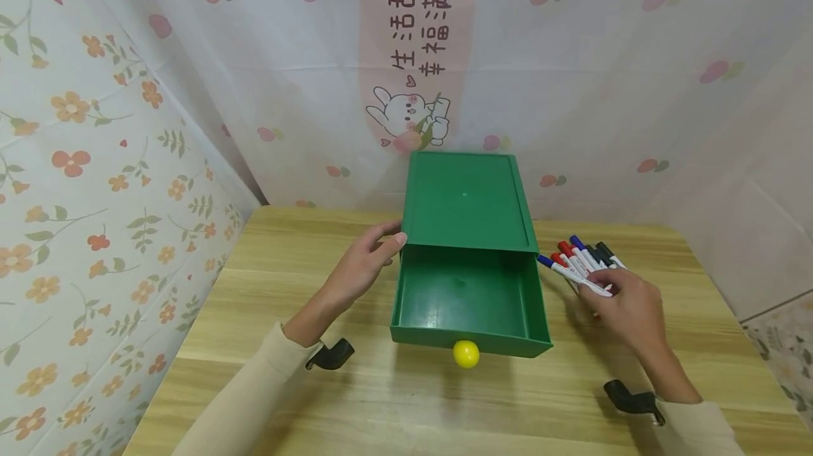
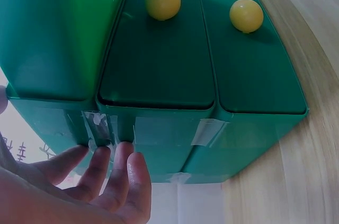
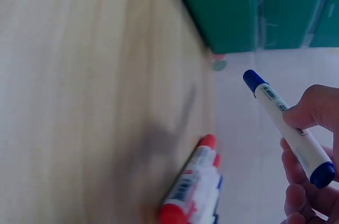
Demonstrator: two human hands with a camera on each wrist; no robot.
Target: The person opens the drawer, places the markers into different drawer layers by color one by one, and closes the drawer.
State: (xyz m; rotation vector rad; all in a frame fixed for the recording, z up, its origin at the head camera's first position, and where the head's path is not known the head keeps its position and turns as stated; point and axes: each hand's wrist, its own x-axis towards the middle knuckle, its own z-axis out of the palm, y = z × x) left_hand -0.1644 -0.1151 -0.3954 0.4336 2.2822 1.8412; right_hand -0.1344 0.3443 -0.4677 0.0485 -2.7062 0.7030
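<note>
I'm seeing the right hand (image 1: 631, 311) pinching a blue-capped marker (image 1: 571, 274) btwn thumb and fingers (image 3: 310, 113), held just above the pile of markers (image 1: 587, 255) that's lying near the counter's right edge, towards the back. In the right wrist view the marker's white barrel is sitting slanted in the grip, blue cap at each end, and red-capped ones are lying on the wood below it (blurred, so I can't count them).

The left hand (image 1: 362, 269) is resting against the left side of the green drawer box (image 1: 466, 202), fingers (image 2: 100, 168) nearly straight and lying loose on the taped wall, gripping nothing. The box is standing at the middle of the counter (image 1: 286, 286), towards the back edge. Its top drawer (image 1: 466, 301) is standing pulled out towards the front edge, inside showing bare green, w/ a yellow knob (image 1: 466, 354) on its front. The left wrist view is showing two more yellow knobs on other fronts.
</note>
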